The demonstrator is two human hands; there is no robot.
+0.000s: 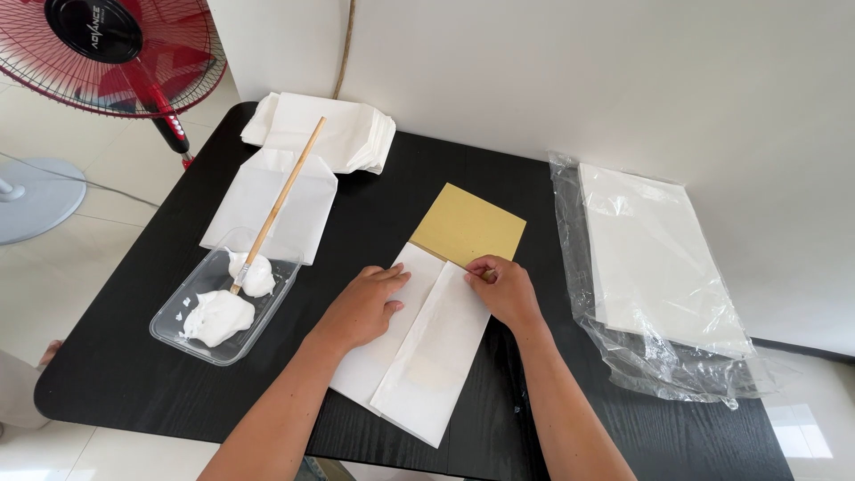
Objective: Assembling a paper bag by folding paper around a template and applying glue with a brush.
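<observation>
Head view is looking down on a black table (534,401). Both forearms are reaching in from the bottom edge. The left hand (363,305) is lying flat, fingers stretched and released, pressing on the left flap of a folded white paper sheet (419,356) in the middle of the table. The right hand (504,289) is bending at the knuckles and pinching the upper edge of the right flap, just where a yellow card (468,224) is sticking out from the paper. Left of the paper, a clear tray (178,312) with white paste is holding a wooden brush (280,203).
</observation>
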